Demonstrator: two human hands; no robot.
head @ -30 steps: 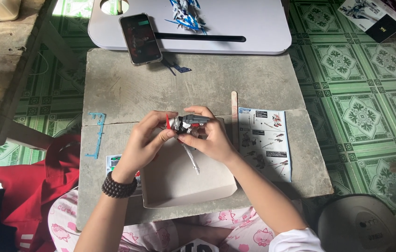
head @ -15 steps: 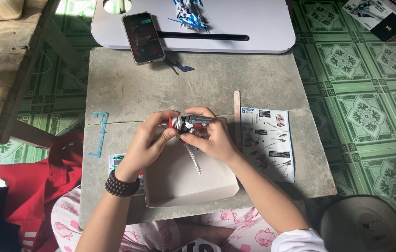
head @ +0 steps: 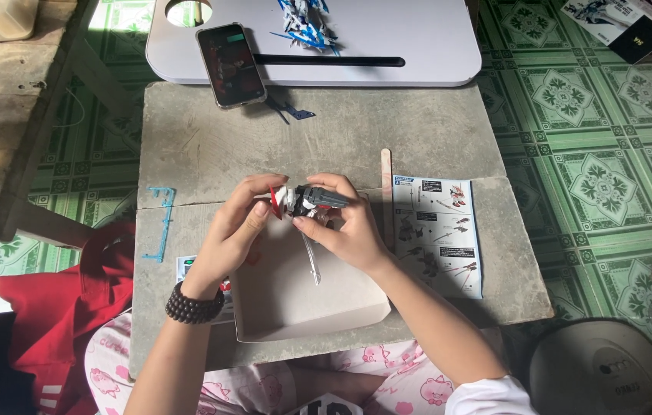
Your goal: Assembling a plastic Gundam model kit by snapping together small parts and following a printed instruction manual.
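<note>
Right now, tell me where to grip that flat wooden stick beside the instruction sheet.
Grip the wooden stick at its far end, coming from above. It lies flat and lengthwise on the concrete slab; that end is free, while the near end runs behind the right hand.

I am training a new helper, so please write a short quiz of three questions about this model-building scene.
1. True or false: both hands hold the small model.
2. Which wrist wears the dark bead bracelet? A) left B) right
3. What lies directly right of the wooden stick on the concrete slab?

Key: 1 true, left hand and right hand. 2 A. 3 the printed instruction sheet.
</note>
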